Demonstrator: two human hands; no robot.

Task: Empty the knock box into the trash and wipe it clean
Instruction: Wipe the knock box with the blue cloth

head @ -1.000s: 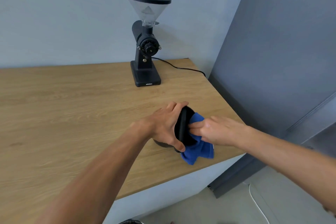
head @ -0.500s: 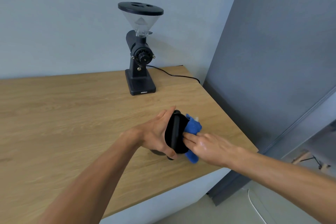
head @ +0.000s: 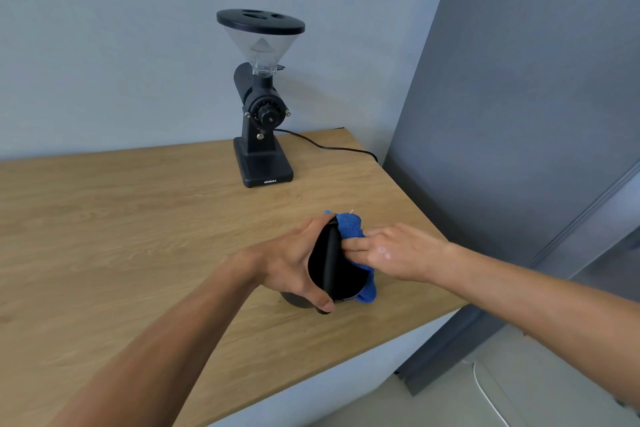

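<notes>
**Q:** Where is the work, and what can fail from here?

**A:** The knock box is tipped on its side near the right front corner of the counter, mouth toward your right. Your left hand clamps it: fingers over the top rim, thumb under the lower edge. Risk one: the box rests on a curved wall, so a hard push from the cloth could roll or slide it toward the counter edge. Keep the left grip firm. Risk two: the blue cloth bunches at the rim; part of it hangs below the mouth, so a fold may skip the inner wall and leave residue. Whether the inside is clean cannot be told from this view.

**Q:** How are your hands posed?

**A:** Your left forearm reaches in from the lower left, wrist bent over the box. Your right hand comes in from the right, palm down, fingers extended together and pressing the cloth into the mouth. The grinder stands well apart at the back.
</notes>
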